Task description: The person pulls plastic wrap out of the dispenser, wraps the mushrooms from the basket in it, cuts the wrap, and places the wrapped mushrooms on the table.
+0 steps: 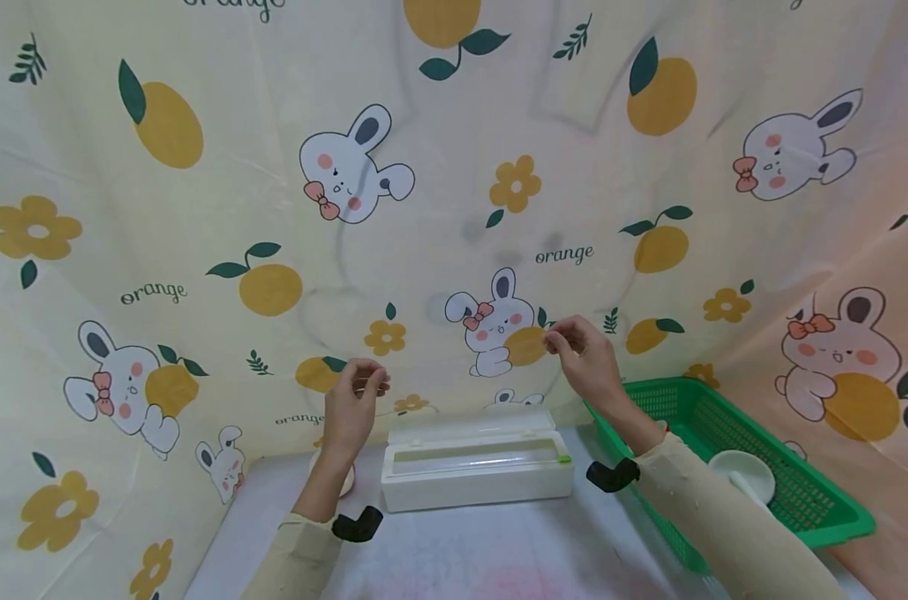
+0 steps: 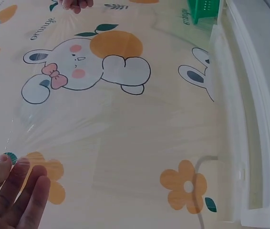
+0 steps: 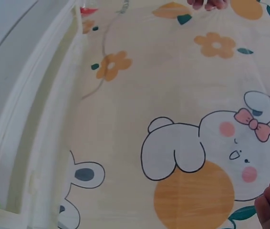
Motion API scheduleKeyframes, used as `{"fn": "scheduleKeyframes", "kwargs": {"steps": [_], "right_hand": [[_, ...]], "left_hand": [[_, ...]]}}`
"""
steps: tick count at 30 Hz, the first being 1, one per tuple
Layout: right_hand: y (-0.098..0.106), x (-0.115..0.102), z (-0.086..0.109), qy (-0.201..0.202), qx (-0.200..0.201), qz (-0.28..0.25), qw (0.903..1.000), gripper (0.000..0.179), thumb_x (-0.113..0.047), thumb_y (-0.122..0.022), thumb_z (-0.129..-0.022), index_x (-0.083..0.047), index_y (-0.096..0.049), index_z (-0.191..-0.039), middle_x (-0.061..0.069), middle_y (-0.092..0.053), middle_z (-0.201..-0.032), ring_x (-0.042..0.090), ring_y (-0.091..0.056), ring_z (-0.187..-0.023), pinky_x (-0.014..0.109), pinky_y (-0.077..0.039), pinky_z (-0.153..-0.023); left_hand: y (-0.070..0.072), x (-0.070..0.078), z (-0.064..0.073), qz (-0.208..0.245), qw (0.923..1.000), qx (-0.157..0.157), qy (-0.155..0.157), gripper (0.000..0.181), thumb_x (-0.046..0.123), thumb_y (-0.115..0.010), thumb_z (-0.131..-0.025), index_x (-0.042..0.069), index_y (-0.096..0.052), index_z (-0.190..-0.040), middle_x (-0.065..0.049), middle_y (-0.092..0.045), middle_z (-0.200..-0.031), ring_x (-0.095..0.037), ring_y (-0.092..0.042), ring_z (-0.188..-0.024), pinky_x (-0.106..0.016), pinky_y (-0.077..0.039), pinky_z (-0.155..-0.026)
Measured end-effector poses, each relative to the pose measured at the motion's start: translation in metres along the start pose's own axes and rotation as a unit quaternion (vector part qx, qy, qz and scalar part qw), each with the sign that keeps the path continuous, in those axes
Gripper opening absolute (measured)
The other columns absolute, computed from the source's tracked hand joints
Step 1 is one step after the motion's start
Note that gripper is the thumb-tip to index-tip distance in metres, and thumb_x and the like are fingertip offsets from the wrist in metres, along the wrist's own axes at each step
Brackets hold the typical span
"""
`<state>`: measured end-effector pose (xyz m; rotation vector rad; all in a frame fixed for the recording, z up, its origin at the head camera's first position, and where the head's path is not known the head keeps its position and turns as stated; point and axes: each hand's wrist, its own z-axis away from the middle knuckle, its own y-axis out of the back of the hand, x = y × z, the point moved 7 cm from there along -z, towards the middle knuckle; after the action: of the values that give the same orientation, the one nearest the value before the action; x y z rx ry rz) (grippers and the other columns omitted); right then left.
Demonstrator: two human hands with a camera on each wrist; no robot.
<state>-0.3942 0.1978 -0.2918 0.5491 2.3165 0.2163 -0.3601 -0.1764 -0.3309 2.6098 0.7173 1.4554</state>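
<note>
The left grip (image 1: 354, 408) pinched one corner of a sheet of clear film (image 2: 101, 129) between thumb and fingertips, its other fingers loosely bent, and the right grip (image 1: 587, 358) pinched the film on the opposite side, a little higher and well apart from the left. The film hung between the two grips, fine creases fanning out from each pinch, and reached toward a long white box (image 1: 484, 492) below and between them. A green slider (image 1: 564, 459) sat at the box's end nearer the right grip. The box stood on the pale worktop (image 1: 438, 550), beneath both grips. Behind the left wrist lay a pale round thing (image 1: 347, 483), mostly hidden. Below and outward of the right grip, partly behind the forearm, was a green basket (image 1: 844, 529) holding a white bowl (image 1: 754, 467) with a white handle (image 1: 746, 490) across it. Beyond both grips hung a cloth (image 1: 454, 225) printed with rabbits, oranges and flowers.
</note>
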Motion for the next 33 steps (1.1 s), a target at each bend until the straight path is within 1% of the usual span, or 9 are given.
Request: {"fn": "scheduleKeyframes", "kwargs": {"steps": [6, 10, 12, 14, 16, 18, 21, 28, 33], "right_hand": [[0.005, -0.005, 0.004, 0.011, 0.008, 0.004, 0.9999, 0.008, -0.008, -0.066, -0.107, -0.002, -0.067, -0.113, 0.013, -0.076, -0.104, 0.024, -0.07, -0.089, 0.01, -0.053, -0.084], [0.012, -0.011, 0.015, 0.023, 0.018, 0.032, 0.999, 0.008, -0.01, -0.068, -0.107, -0.004, -0.07, -0.111, 0.009, -0.076, -0.1, 0.017, -0.064, -0.087, 0.012, -0.048, -0.082], [0.015, -0.016, 0.023, 0.026, 0.019, 0.039, 0.9987, 0.008, -0.01, -0.069, -0.106, -0.004, -0.071, -0.111, 0.008, -0.076, -0.1, 0.014, -0.065, -0.089, 0.014, -0.047, -0.085], [0.018, -0.019, 0.032, 0.024, 0.017, 0.03, 0.9991, 0.008, -0.009, -0.069, -0.106, -0.004, -0.071, -0.111, 0.01, -0.076, -0.1, 0.013, -0.069, -0.091, 0.012, -0.049, -0.088], [0.021, -0.022, 0.041, 0.017, 0.011, 0.009, 0.9998, 0.009, -0.009, -0.069, -0.105, -0.003, -0.07, -0.112, 0.011, -0.076, -0.101, 0.013, -0.075, -0.088, 0.014, -0.055, -0.087], [0.022, -0.024, 0.049, 0.012, 0.001, -0.017, 0.9998, 0.009, -0.008, -0.069, -0.105, -0.003, -0.07, -0.112, 0.013, -0.077, -0.1, 0.016, -0.078, -0.083, 0.02, -0.06, -0.081], [0.023, -0.026, 0.063, 0.007, -0.011, -0.041, 0.9991, 0.01, -0.008, -0.069, -0.105, -0.002, -0.069, -0.113, 0.014, -0.077, -0.098, 0.018, -0.078, -0.076, 0.025, -0.063, -0.073], [0.029, -0.03, 0.092, 0.013, -0.022, -0.049, 0.9985, 0.01, -0.002, -0.072, -0.102, 0.0, -0.069, -0.112, 0.011, -0.078, -0.095, 0.018, -0.076, -0.071, 0.027, -0.063, -0.069], [0.031, -0.031, 0.111, 0.006, -0.043, -0.04, 0.9983, 0.011, -0.001, -0.071, -0.102, -0.003, -0.068, -0.112, 0.007, -0.076, -0.092, 0.016, -0.074, -0.068, 0.029, -0.063, -0.065]], "left_hand": [[0.004, 0.004, 0.004, 0.005, 0.9999, 0.006, -0.014, 0.013, 0.015, -0.067, -0.107, 0.008, -0.066, -0.118, -0.009, -0.075, -0.108, -0.024, -0.073, -0.099, -0.016, -0.056, -0.084], [0.009, 0.007, 0.016, -0.012, 0.9994, 0.015, -0.029, 0.013, 0.017, -0.07, -0.106, 0.009, -0.068, -0.116, -0.005, -0.076, -0.104, -0.021, -0.07, -0.101, -0.021, -0.053, -0.088], [0.011, 0.008, 0.023, -0.02, 0.9991, 0.016, -0.033, 0.014, 0.018, -0.07, -0.106, 0.009, -0.068, -0.117, -0.004, -0.077, -0.104, -0.019, -0.07, -0.102, -0.022, -0.052, -0.09], [0.012, 0.007, 0.03, -0.015, 0.9995, 0.01, -0.027, 0.016, 0.02, -0.069, -0.107, 0.009, -0.068, -0.119, -0.003, -0.076, -0.105, -0.018, -0.07, -0.101, -0.021, -0.053, -0.089], [0.013, 0.006, 0.037, -0.003, 0.9998, 0.002, -0.018, 0.017, 0.02, -0.068, -0.108, 0.009, -0.067, -0.121, -0.003, -0.075, -0.107, -0.018, -0.072, -0.098, -0.02, -0.055, -0.086], [0.014, 0.004, 0.044, 0.006, 0.9999, -0.003, -0.008, 0.016, 0.02, -0.067, -0.108, 0.01, -0.067, -0.121, -0.003, -0.074, -0.107, -0.018, -0.073, -0.093, -0.02, -0.057, -0.082], [0.017, 0.003, 0.055, 0.013, 0.9999, -0.004, -0.006, 0.013, 0.018, -0.067, -0.108, 0.012, -0.067, -0.119, -0.004, -0.073, -0.105, -0.019, -0.073, -0.089, -0.021, -0.058, -0.077], [0.02, -0.002, 0.074, 0.02, 0.9994, -0.028, -0.01, 0.008, 0.017, -0.07, -0.106, 0.018, -0.069, -0.114, 0.0, -0.073, -0.1, -0.016, -0.073, -0.085, -0.022, -0.058, -0.079], [0.021, -0.005, 0.088, 0.026, 0.9982, -0.053, -0.003, 0.007, 0.016, -0.07, -0.105, 0.018, -0.068, -0.111, 0.001, -0.072, -0.097, -0.015, -0.073, -0.081, -0.027, -0.06, -0.08]]}}
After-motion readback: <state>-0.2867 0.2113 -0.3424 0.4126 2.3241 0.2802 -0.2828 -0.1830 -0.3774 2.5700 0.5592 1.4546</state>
